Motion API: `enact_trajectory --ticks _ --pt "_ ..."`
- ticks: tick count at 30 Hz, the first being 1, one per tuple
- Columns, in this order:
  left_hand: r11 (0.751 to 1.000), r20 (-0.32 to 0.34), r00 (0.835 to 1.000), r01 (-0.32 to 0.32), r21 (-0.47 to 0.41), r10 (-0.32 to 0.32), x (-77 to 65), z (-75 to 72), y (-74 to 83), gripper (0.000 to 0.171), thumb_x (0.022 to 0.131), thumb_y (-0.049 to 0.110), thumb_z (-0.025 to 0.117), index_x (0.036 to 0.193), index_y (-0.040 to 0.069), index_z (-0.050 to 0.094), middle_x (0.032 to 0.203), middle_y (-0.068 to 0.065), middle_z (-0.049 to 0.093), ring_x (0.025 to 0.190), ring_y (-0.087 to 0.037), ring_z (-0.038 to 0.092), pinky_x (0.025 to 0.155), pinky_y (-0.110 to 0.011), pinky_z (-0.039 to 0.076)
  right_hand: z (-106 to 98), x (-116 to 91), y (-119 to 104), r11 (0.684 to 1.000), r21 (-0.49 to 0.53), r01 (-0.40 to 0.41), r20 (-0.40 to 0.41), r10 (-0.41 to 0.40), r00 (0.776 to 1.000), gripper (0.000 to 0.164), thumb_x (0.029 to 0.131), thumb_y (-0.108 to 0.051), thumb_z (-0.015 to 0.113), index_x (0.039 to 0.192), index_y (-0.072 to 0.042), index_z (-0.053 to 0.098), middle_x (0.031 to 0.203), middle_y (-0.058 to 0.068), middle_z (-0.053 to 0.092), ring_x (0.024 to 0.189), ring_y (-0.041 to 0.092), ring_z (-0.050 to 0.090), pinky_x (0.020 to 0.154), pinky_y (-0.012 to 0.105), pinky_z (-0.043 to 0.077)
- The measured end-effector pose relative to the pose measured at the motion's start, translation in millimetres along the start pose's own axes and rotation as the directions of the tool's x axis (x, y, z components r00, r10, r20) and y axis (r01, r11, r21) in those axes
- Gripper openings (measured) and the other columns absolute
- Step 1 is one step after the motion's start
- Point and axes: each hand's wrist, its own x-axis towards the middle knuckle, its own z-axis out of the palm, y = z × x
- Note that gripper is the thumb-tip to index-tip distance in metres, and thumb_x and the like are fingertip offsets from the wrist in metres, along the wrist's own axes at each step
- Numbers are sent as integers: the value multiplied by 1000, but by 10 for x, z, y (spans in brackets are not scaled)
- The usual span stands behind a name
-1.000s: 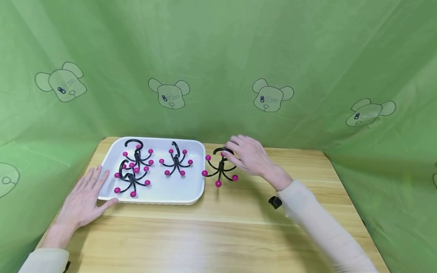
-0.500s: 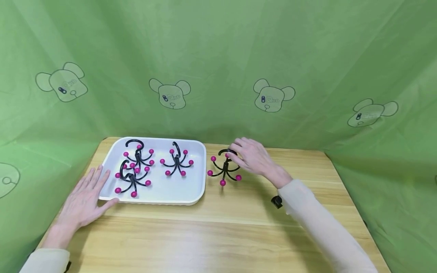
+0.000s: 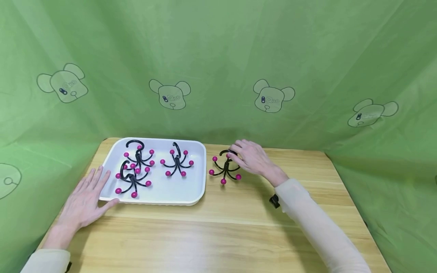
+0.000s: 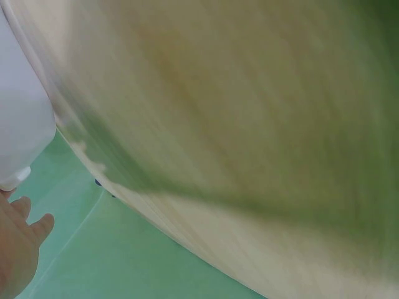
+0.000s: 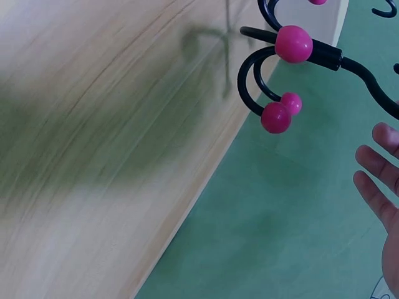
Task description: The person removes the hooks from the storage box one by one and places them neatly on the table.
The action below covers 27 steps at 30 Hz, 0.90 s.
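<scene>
Steadiness matters: the right hand, pinching the hook of a pink-balled rack, should hold it clear of the tray rim the spread left hand touches.

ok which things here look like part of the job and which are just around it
Likely part of the job:
- hook, held up by the right hand
- three hooks in the tray
- tray, with the left hand at its edge

Just around it:
- table
- green curtain
</scene>
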Motion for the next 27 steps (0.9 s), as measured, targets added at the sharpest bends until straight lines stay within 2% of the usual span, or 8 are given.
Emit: enact_trajectory --ticks 7,16,19,23,27 --pt "1000 -1 1000 2 2 -2 3 -6 0 102 98 66 57 169 5 18 179 -15 0 167 -36 -3 126 -20 -24 80 3 32 1000 -12 27 14 -27 1000 31 108 -34 56 121 -11 71 104 9 72 90 22 65 77 35 61" --pt "1000 2 1000 15 -1 -15 2 -5 7 102 97 66 59 168 5 20 179 -15 2 165 -44 13 125 -17 -24 137 -31 57 999 -23 32 23 -32 999 33 109 -34 53 123 -10 70 105 10 72 88 22 65 74 35 62" --pt "1000 -1 1000 9 2 -9 8 1 4 102 97 66 59 168 4 20 179 -16 2 165 -45 13 126 -18 -24 157 -50 75 999 -24 35 20 -34 999 34 109 -34 53 124 -9 71 106 11 73 88 23 66 74 36 62" --pt "1000 -6 1000 2 4 -2 6 8 2 102 97 66 59 168 4 19 179 -16 2 167 -37 0 126 -18 -24 176 -61 90 999 -20 29 16 -28 999 34 108 -35 54 124 -9 71 106 11 74 88 23 67 72 35 62" --pt "1000 -12 1000 3 0 -3 3 7 -1 102 97 65 60 168 4 20 178 -20 7 167 -39 3 126 -17 -24 192 -69 101 999 -25 25 10 -25 1000 34 108 -35 55 123 -10 72 107 11 74 87 22 66 69 33 60"
